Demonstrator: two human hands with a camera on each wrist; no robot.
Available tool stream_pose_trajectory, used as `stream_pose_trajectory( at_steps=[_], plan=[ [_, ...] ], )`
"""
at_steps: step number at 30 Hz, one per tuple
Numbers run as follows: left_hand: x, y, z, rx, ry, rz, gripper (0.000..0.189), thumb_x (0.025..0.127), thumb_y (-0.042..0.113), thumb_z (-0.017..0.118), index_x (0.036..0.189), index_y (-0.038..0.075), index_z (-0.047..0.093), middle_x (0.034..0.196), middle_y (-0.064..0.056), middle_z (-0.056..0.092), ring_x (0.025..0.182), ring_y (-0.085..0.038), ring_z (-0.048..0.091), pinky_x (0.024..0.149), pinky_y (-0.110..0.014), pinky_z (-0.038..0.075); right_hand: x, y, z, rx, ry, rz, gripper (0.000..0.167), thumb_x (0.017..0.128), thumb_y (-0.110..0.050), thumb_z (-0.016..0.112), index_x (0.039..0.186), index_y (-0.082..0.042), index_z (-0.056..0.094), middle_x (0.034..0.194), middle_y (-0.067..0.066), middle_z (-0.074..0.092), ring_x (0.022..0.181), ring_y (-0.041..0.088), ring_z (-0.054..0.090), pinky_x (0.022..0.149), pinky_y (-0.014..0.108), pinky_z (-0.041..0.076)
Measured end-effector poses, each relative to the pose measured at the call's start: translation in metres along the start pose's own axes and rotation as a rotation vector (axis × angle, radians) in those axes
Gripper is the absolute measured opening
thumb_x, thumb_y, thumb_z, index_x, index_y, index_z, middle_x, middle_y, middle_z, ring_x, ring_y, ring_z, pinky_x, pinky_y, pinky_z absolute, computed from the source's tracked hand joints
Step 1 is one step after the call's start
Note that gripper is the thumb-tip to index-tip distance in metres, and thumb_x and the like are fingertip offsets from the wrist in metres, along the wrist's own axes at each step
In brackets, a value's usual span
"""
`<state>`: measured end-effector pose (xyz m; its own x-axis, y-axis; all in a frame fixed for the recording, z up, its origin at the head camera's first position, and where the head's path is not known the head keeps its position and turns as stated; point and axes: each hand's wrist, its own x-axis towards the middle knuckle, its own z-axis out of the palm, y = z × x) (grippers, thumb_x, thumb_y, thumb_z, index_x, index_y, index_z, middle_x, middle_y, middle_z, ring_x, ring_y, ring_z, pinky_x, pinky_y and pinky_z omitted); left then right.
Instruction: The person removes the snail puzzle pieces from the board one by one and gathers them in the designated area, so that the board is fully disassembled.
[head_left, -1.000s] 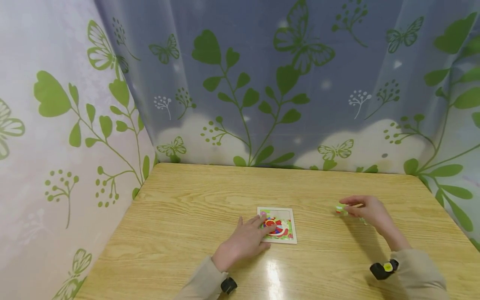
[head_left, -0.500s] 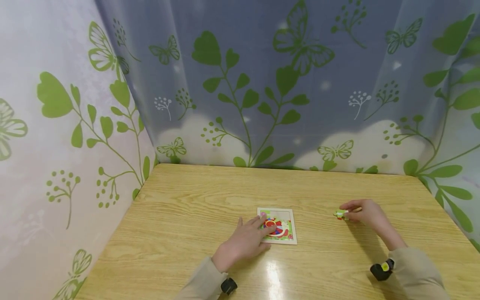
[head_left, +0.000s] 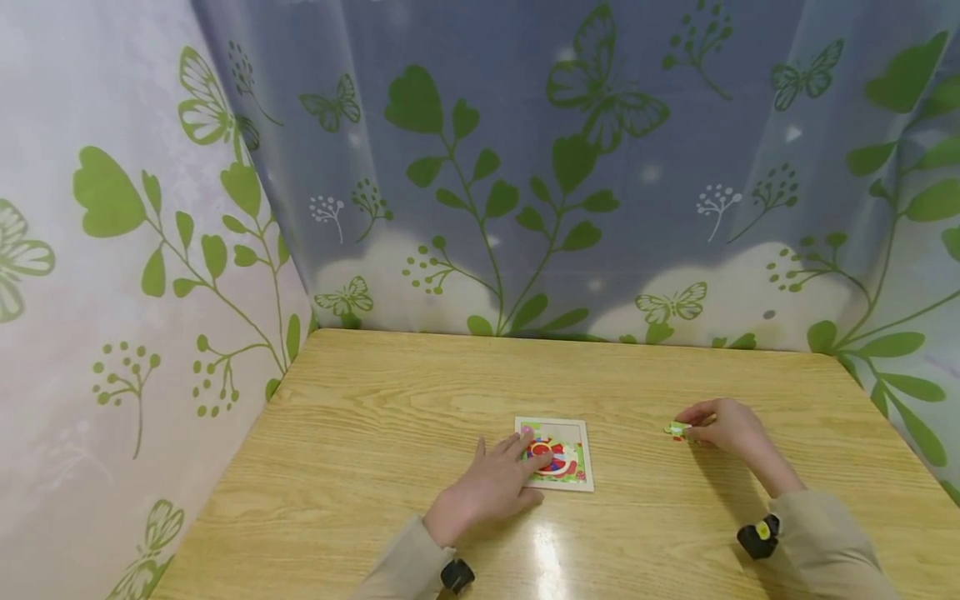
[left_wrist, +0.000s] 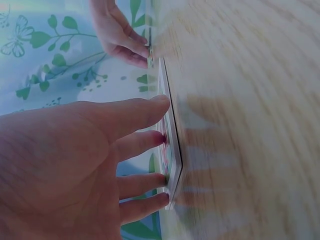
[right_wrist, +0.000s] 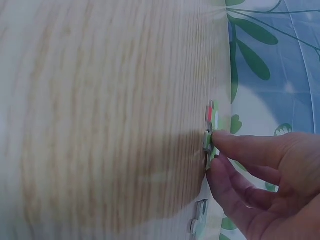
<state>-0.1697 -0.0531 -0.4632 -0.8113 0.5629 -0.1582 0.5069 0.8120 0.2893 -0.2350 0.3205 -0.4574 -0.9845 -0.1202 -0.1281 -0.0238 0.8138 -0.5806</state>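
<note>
My left hand (head_left: 491, 483) lies across a small square jigsaw puzzle (head_left: 572, 477) in a pale frame, fingers extended with tips on the picture and frame. Its picture includes a red and blue spiral shape and green edges; a plain beige part shows at the top right. In the left wrist view, the thumb reaches the frame's near edge (left_wrist: 175, 135). Off to the right, my right hand (head_left: 723, 429) pinches a green, white and red puzzle piece (head_left: 677, 431) between thumb and fingers, close over the table. The right wrist view shows the piece (right_wrist: 209, 116) partly covered by fingertips.
Another puzzle piece (right_wrist: 199, 220) lies on the wooden table (head_left: 420, 375) near my right hand. A patterned curtain (head_left: 480, 167) hangs at the table's back edge, with another patterned cloth (head_left: 150, 250) on the left.
My right hand has come slightly left and toward me with the puzzle piece, which is lower and turned. The left hand stays on the puzzle.
</note>
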Motion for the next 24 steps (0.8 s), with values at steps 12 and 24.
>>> stream_pose_trajectory(
  at_steps=[12, 24],
  plan=[
    [0.000, 0.002, 0.002, 0.024, 0.019, -0.011, 0.057, 0.100, 0.042, 0.061, 0.154, 0.028, 0.046, 0.166, -0.009, 0.028, 0.150, -0.032, 0.031, 0.115, -0.069, 0.028, 0.000, 0.004, -0.001, 0.060, -0.017, -0.017, 0.023, 0.095, -0.010, 0.070, 0.113, 0.004, 0.072, 0.103, 0.018, 0.071, 0.076, 0.018, 0.067, 0.062, 0.032, 0.058],
    [0.001, 0.003, 0.002, 0.015, 0.038, -0.011, 0.056, 0.099, 0.041, 0.063, 0.152, 0.027, 0.049, 0.164, -0.012, 0.031, 0.149, -0.033, 0.033, 0.115, -0.069, 0.028, -0.004, -0.017, -0.004, 0.190, 0.072, -0.130, 0.038, 0.104, -0.023, 0.060, 0.131, 0.003, 0.063, 0.120, 0.025, 0.067, 0.089, 0.029, 0.070, 0.066, 0.036, 0.060]
  ],
)
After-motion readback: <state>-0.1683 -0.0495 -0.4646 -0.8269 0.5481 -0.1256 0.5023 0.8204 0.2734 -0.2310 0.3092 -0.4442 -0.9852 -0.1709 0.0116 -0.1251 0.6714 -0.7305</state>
